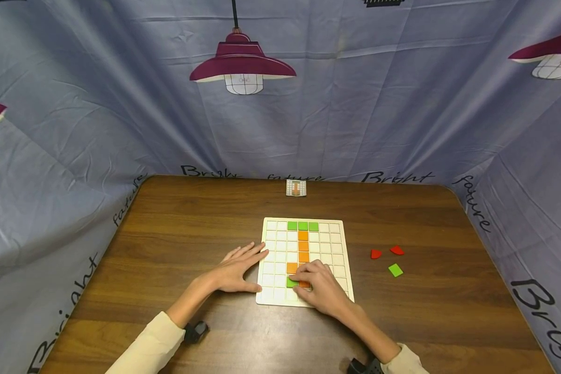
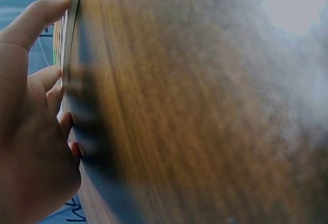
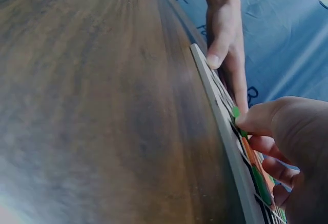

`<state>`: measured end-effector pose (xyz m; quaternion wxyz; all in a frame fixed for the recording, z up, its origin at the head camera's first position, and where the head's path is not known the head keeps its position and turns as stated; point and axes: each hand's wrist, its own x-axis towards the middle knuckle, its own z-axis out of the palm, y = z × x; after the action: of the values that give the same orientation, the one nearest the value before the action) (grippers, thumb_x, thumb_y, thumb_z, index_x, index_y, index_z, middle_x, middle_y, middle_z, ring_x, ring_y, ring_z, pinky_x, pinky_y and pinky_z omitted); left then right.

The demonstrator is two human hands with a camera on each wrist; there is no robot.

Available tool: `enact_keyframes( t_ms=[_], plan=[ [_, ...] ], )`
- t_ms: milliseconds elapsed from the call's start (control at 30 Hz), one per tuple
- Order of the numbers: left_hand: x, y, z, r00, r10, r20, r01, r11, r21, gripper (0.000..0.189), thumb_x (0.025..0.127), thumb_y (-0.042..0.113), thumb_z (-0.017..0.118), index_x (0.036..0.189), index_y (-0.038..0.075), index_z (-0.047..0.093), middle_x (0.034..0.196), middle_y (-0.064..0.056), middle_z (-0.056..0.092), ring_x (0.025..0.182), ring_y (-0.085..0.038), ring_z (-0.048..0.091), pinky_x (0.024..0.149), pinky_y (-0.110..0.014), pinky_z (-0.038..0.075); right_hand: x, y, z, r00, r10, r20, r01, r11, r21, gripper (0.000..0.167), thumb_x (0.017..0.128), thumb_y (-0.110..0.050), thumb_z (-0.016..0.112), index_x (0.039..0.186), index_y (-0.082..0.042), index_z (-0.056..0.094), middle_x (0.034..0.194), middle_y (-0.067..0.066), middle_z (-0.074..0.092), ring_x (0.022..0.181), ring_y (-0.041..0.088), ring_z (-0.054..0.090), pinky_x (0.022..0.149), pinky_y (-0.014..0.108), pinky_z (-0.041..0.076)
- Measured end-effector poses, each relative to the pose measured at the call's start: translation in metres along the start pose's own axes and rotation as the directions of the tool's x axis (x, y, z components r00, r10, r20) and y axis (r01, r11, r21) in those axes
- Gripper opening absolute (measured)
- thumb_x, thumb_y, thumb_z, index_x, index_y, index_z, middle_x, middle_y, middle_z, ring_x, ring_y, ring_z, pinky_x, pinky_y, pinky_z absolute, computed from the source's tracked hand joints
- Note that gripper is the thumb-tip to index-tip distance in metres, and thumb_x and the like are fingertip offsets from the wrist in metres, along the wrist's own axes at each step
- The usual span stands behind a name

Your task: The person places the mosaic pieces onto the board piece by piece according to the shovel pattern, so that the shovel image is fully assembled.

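A cream board [image 1: 274, 295] with a square grid lies on the table. Three green tiles [image 1: 303, 226] form a row near its far edge, with a column of orange tiles [image 1: 303, 246] below. Over the near part of the board, my right hand [image 1: 323, 289] pinches a green square tile [image 3: 236, 112] between thumb and fingers. Another green tile [image 3: 260, 184] shows beneath that hand in the right wrist view; the hand covers some cells in the head view. My left hand [image 1: 234, 271] is spread, its thumb and fingertips touching the board's left edge.
Right of the board lie two red pieces [image 1: 376, 254] and a loose green square tile [image 1: 395, 270]. A small card with a grid pattern [image 1: 296, 188] lies at the table's far edge. A blue-grey printed curtain [image 1: 308, 114] surrounds the wooden table [image 1: 191, 218].
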<state>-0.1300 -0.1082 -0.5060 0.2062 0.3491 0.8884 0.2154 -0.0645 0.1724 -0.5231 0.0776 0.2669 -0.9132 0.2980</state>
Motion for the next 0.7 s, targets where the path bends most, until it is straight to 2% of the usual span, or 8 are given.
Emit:
enact_keyframes(
  t_ms=[233, 533, 700],
  plan=[
    [0.0007, -0.0005, 0.0006, 1.0, 0.002, -0.002, -0.002, 1.0, 0.001, 0.093, 0.087, 0.052, 0.069, 0.161, 0.018, 0.024, 0.167, -0.001, 0.012, 0.152, -0.028, 0.005, 0.117, -0.055, 0.008, -0.001, -0.0001, 0.0001, 1.0, -0.003, -0.001, 0.003, 1.0, 0.007, 0.017, 0.081, -0.012, 0.079, 0.098, -0.014, 0.081, 0.098, -0.007, 0.066, 0.094, 0.014, 0.052, 0.08, 0.038, 0.042],
    [0.0001, -0.0013, 0.0009, 1.0, 0.004, 0.001, -0.004, 1.0, -0.006, 0.093, 0.087, 0.052, 0.069, 0.161, 0.018, 0.023, 0.167, -0.002, 0.012, 0.152, -0.028, 0.005, 0.117, -0.055, 0.007, -0.0024, -0.0025, -0.0003, 1.0, -0.023, -0.001, 0.023, 1.0, -0.014, 0.018, 0.078, -0.013, 0.082, 0.096, -0.014, 0.081, 0.099, -0.006, 0.067, 0.095, 0.015, 0.053, 0.081, 0.038, 0.041],
    [0.0004, -0.001, -0.0003, 1.0, 0.002, 0.0, -0.002, 1.0, -0.004, 0.093, 0.087, 0.053, 0.069, 0.161, 0.018, 0.023, 0.166, -0.002, 0.012, 0.152, -0.027, 0.005, 0.117, -0.055, 0.007, -0.0004, -0.0037, 0.001, 1.0, 0.014, -0.018, -0.015, 0.999, -0.028, 0.018, 0.079, -0.013, 0.082, 0.097, -0.015, 0.081, 0.097, -0.006, 0.067, 0.093, 0.015, 0.053, 0.078, 0.036, 0.039]
  ],
)
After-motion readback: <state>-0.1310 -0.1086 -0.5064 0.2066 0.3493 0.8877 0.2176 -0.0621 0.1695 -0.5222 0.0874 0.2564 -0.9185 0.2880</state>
